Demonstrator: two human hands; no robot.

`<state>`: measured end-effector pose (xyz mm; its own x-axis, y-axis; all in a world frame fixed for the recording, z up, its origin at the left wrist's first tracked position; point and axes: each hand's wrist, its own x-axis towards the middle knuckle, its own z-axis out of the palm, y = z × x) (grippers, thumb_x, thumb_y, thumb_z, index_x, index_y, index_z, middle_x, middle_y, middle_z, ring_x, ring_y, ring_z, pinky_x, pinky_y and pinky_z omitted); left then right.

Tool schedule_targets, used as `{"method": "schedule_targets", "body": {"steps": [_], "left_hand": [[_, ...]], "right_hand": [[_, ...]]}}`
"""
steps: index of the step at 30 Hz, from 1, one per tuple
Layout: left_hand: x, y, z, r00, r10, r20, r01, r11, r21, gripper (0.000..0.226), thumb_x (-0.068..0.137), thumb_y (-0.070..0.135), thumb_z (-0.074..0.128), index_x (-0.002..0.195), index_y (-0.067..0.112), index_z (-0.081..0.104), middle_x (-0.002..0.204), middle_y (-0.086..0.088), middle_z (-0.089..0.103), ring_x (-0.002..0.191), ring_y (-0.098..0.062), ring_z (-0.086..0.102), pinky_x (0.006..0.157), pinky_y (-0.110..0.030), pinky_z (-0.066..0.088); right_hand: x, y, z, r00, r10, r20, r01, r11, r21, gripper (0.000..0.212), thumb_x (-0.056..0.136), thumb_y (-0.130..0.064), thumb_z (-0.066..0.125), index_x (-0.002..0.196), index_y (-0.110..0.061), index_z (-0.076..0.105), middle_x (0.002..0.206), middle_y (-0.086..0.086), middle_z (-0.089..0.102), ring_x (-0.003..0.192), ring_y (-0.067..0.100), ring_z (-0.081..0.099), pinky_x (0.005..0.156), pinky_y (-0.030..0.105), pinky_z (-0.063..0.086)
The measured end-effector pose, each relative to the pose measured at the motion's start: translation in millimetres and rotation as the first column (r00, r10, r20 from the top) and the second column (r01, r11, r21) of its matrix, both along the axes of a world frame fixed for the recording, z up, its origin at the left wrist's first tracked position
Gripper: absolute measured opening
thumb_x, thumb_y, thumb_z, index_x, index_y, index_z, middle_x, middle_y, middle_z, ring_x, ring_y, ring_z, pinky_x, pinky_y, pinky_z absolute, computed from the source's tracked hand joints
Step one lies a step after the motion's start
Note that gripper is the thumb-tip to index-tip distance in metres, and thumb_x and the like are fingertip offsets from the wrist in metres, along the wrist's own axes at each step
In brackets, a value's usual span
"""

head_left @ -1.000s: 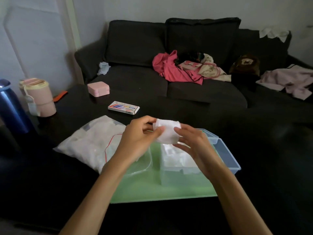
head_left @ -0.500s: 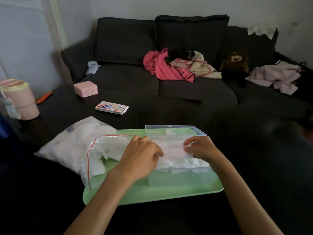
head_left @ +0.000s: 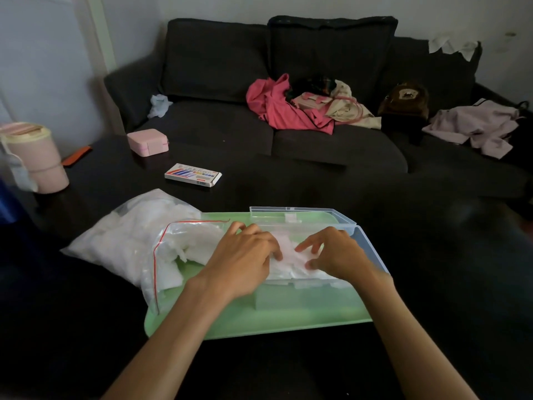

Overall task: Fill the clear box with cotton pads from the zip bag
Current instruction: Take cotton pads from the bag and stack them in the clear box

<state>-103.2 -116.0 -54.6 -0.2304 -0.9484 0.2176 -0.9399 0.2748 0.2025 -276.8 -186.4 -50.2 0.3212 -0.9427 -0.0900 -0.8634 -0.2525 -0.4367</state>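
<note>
Both the left hand (head_left: pixel 245 261) and right hand (head_left: pixel 334 255) press loosely spread fingers on cotton pads (head_left: pixel 288 262) heaped in the clear box (head_left: pixel 372 252); springy pads may spill toward the zip bag (head_left: pixel 138 241) at nine o'clock

We see the clear box (head_left: pixel 305 295) standing on the green tray (head_left: pixel 259 321), our landmark, toward its right half. Its hinged lid (head_left: pixel 300 215) is open and lies flat behind it, at the tray's far edge. The box holds white cotton pads (head_left: pixel 291 262) heaped up to its rim, a little uneven on top. The zip bag (head_left: pixel 138 241) lies on its side to the left of the box, its mouth with the red zip line open and resting on the tray's left end, the rest on the dark bench beyond the tray. It is plump with white pads.
</note>
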Motion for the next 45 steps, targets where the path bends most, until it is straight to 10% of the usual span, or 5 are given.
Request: {"method": "schedule_targets", "body": {"steps": [17, 23, 32, 38, 45], "left_hand": [[52, 41, 24, 0.833, 0.311, -0.457, -0.501, 0.774, -0.388, 0.030, 0.078, 0.025, 0.070, 0.105, 0.033, 0.059, 0.096, 0.019, 0.056, 0.090, -0.010, 0.052, 0.071, -0.027, 0.039], [125, 91, -3, 0.586, 0.767, -0.261, -0.720, 0.641, 0.267, 0.047, 0.069, 0.071, 0.057, 0.094, 0.034, 0.047, 0.091, 0.015, 0.056, 0.099, -0.020, 0.060, 0.073, -0.029, 0.037], [146, 101, -25, 0.478, 0.790, -0.384, -0.705, 0.605, 0.369, 0.052, 0.082, 0.056, 0.057, 0.115, 0.016, 0.054, 0.124, -0.010, 0.054, 0.111, -0.030, 0.055, 0.088, -0.034, 0.041], [142, 90, -16, 0.794, 0.403, -0.455, -0.498, 0.861, -0.107, 0.059, 0.075, 0.009, 0.068, 0.130, 0.020, 0.048, 0.141, 0.005, 0.037, 0.134, -0.019, 0.034, 0.107, -0.023, 0.024], [133, 58, -11, 0.732, 0.525, -0.434, -0.560, 0.827, 0.056, 0.047, 0.088, 0.050, 0.054, 0.129, 0.027, 0.053, 0.134, 0.007, 0.050, 0.123, -0.016, 0.047, 0.100, -0.038, 0.041]], "right_hand": [[39, 34, 45, 0.976, 0.032, 0.216, 0.033, 0.956, -0.290, 0.032, 0.078, -0.014, 0.073, 0.076, -0.042, 0.059, 0.075, -0.016, 0.053, 0.089, 0.018, 0.054, 0.074, 0.033, 0.048], [102, 69, 30, 0.953, 0.189, 0.239, -0.096, 0.931, -0.353, 0.019, 0.079, -0.020, 0.070, 0.090, -0.035, 0.071, 0.083, -0.011, 0.062, 0.097, 0.014, 0.052, 0.083, 0.027, 0.039], [131, 89, 2, 0.972, 0.201, 0.119, -0.134, 0.898, -0.420, 0.015, 0.084, -0.028, 0.066, 0.097, -0.034, 0.071, 0.088, -0.011, 0.066, 0.099, 0.014, 0.047, 0.082, 0.027, 0.028], [127, 76, 0, 0.980, 0.099, 0.173, -0.010, 0.890, -0.455, 0.021, 0.083, -0.019, 0.067, 0.101, -0.030, 0.073, 0.119, -0.006, 0.053, 0.116, 0.014, 0.042, 0.085, 0.023, 0.036], [131, 68, -1, 0.965, 0.114, 0.237, -0.017, 0.926, -0.378, 0.044, 0.080, 0.006, 0.051, 0.109, -0.021, 0.070, 0.112, 0.000, 0.068, 0.097, 0.025, 0.062, 0.076, 0.033, 0.048]]}}
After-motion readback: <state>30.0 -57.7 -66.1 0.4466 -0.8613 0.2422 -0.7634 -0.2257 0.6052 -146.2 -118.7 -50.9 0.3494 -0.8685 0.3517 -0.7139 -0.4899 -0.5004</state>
